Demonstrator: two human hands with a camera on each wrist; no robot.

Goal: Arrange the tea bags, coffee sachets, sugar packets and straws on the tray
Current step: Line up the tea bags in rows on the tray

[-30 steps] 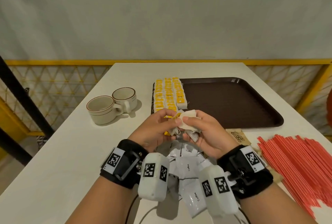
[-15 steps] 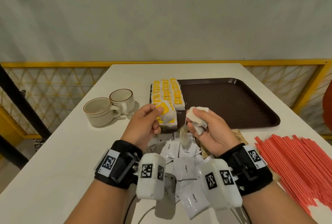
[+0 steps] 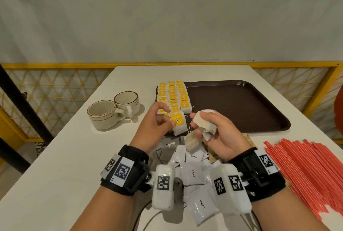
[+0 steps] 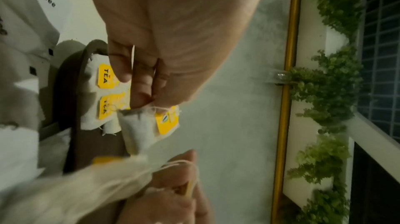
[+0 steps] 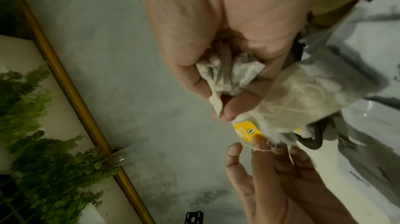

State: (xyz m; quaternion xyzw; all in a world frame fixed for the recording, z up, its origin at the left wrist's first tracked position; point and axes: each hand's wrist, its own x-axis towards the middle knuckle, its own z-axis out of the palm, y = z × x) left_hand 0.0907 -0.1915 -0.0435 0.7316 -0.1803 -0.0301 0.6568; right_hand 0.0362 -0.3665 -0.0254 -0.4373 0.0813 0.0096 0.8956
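From the head view, we see the left hand [image 3: 155, 119] pinching one tea bag [image 3: 179, 123] by its top edge between thumb and fingertips; the bag with its yellow tag hangs below the grip, over the near left corner of the brown tray [image 3: 241, 108]. Rows of tea bags [image 3: 173, 97] lie along the tray's left edge. The right hand [image 3: 218, 134] is curled round a bunch of tea bags [image 3: 203, 124], and one more dangles beneath it over the coffee sachets [image 3: 193, 173] heaped on the table [image 3: 65, 156] at the tray's near edge. Red straws [image 3: 306, 171] lie toward the table's right edge, two cups [image 3: 113, 112] toward its left.

From the left wrist view, the fingertips [image 4: 142, 91] nip the bag's top, and the bag hangs just past the tray's rim.

From the right wrist view, the fingers [image 5: 190, 77] are closed on crumpled bags, with the left hand's yellow tag [image 5: 247, 131] just beyond them.
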